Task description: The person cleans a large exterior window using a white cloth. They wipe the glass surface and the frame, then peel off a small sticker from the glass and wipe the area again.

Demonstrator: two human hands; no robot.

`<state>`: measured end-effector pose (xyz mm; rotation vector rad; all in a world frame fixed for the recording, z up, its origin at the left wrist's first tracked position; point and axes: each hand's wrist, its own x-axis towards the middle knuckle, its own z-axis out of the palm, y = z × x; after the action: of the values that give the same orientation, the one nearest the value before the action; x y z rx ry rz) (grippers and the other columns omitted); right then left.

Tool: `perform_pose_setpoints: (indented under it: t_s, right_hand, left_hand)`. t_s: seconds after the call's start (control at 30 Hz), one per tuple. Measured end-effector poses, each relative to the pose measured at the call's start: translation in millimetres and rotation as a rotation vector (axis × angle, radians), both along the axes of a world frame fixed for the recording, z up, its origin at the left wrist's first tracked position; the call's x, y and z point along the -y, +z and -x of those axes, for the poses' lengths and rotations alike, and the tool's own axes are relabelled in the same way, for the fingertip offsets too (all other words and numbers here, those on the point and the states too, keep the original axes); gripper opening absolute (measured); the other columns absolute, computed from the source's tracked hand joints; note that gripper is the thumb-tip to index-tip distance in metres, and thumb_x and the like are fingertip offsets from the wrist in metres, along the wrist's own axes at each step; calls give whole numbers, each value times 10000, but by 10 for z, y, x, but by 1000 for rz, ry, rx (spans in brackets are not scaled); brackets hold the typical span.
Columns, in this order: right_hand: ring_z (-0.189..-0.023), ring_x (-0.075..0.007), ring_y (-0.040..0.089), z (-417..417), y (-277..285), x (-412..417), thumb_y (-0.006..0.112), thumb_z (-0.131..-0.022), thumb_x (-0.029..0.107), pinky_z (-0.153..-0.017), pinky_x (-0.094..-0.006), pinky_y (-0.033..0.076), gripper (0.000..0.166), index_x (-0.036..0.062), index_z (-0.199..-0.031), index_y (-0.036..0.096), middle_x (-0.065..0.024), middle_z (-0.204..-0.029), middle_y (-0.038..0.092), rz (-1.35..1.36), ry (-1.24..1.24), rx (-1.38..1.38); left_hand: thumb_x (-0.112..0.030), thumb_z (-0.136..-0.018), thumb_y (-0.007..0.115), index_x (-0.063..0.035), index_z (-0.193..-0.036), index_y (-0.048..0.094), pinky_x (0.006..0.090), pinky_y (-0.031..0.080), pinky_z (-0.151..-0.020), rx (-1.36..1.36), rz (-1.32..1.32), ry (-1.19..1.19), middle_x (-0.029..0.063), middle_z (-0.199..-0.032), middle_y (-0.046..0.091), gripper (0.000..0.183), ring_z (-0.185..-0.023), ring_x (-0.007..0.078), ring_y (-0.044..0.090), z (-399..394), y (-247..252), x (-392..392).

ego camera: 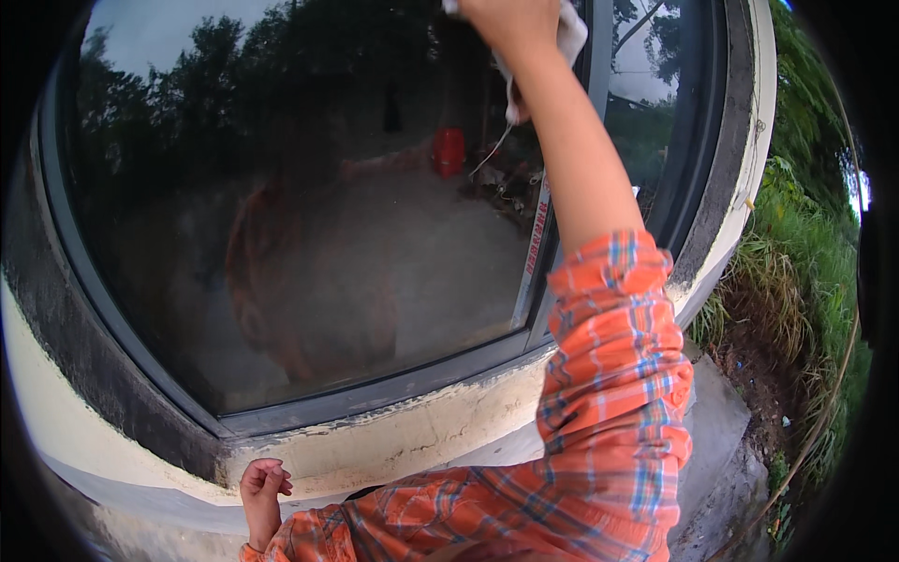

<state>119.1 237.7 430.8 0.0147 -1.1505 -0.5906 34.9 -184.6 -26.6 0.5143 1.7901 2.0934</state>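
Observation:
My right arm reaches up across the window, and my right hand [516,24] is at the top edge of the view, partly cut off. It presses a white cloth [574,34] near the dark upright frame bar. A corner of the cloth hangs below the wrist, with a loose thread trailing from it. Behind it is the large dark window pane [302,232], which reflects trees and my body. Low on the left, my left hand [262,492] hangs before the pale wall under the sill, its fingers curled with nothing seen in them.
A grey metal frame [365,393] borders the glass, above a cream sill [421,414] with worn paint. A strip with red writing [537,242] runs along the pane's right side. Through the glass shows a red object [448,151]. Grass [793,232] and concrete [716,428] lie right.

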Motion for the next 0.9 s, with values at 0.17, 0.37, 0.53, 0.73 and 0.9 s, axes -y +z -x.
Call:
perform_pose_setpoints:
  t_s: [0.17,0.37,0.53,0.73,0.9]
  right_hand:
    - [-1104,-394,466,216,-16,-350,673,-774,441,-940,-454,382,697,-37,-1233,459,-217,-1170,521,235,120,-99]
    - [-1105,-342,480,-35,-1196,-745,696,-775,355,-935,-422,394,611,-24,-1211,498,-195,-1200,519,423,148,-198]
    - [-1168,-408,368,-24,-2840,-532,685,-793,328,-1014,-451,292,556,-74,-1145,532,-255,-1262,396,670,191,-64]
    - [-1165,-353,430,-410,-4251,50,704,-797,250,-987,-409,351,503,-106,-1120,553,-224,-1254,439,1248,398,106]
    - [-953,-193,586,-1040,-3790,-46,674,-834,367,-826,-300,463,549,-64,-1150,552,-141,-1076,602,1580,1388,-147]
  left_hand:
    - [-106,-896,599,-31,-952,589,215,457,-529,28,27,14,47,-749,612,95,-603,92,554,-40,-61,-26]
    - [-123,-896,606,-37,-977,589,215,445,-556,12,34,-75,44,-782,613,119,-626,89,542,101,-132,84]
    - [-124,-899,599,-36,-980,594,218,445,-579,13,31,-204,37,-787,608,120,-639,84,534,202,-99,33]
    - [-103,-910,567,-24,-989,590,222,441,-591,29,28,-390,39,-795,604,114,-649,91,533,135,-154,-291]
    - [-106,-918,555,-21,-990,586,219,438,-608,22,55,-452,38,-795,597,115,-671,87,528,-88,-87,-489]
